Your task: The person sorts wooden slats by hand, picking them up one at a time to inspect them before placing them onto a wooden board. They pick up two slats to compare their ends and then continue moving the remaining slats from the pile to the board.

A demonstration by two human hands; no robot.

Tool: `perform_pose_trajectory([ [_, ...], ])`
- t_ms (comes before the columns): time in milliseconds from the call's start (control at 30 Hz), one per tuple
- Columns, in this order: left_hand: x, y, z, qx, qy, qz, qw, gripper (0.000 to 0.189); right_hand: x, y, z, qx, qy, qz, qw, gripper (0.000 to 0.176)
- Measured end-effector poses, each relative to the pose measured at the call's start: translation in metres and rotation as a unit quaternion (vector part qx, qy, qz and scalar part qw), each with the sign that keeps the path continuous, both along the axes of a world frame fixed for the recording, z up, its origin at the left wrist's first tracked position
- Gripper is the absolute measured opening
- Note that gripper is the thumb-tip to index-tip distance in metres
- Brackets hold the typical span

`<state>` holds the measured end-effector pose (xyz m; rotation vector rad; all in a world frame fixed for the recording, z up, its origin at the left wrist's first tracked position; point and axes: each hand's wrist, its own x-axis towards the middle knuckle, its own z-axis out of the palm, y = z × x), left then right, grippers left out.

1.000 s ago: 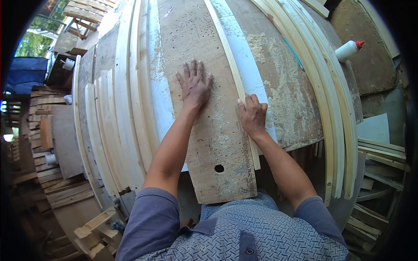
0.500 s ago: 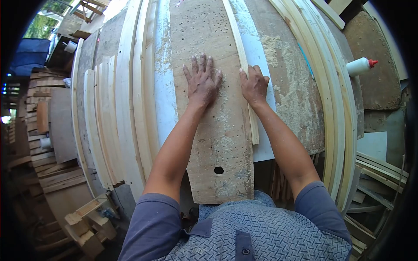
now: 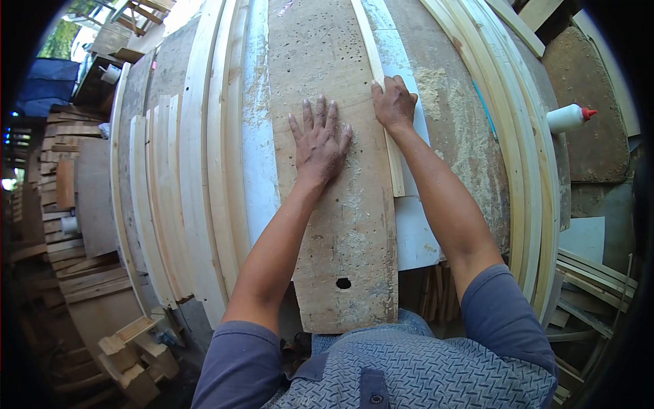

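Observation:
My left hand (image 3: 318, 146) lies flat with its fingers spread on a wide plywood board (image 3: 340, 228), which is worn, dotted with small holes and has one larger dark hole near its close end. My right hand (image 3: 395, 102) is closed around a long narrow wooden strip (image 3: 395, 163) that runs along the board's right edge. The fingers hide part of the strip, and its near end shows below my wrist. A white panel (image 3: 414, 232) lies under the strip on the right.
Long wooden planks (image 3: 197, 157) lie side by side on the left, and more long strips (image 3: 524, 157) on the right. A white glue bottle (image 3: 567, 118) with a red cap lies at the far right. Sawdust (image 3: 429, 92) is scattered about. Wood offcuts (image 3: 139, 351) stand at lower left.
My right hand has moved forward, away from me, and the wooden strip has slid forward with it. My left hand stays flat on the board.

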<state>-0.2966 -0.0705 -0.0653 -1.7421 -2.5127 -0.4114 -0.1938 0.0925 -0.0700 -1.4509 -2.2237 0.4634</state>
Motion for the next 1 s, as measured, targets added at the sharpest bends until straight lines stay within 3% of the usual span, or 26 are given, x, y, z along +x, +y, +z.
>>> perform_pose_trajectory([
  [1000,0.0,0.003,0.007,-0.031,-0.006,-0.002,0.999,0.064,-0.068,0.095,0.013,-0.031,-0.01,-0.012,0.999,0.044],
])
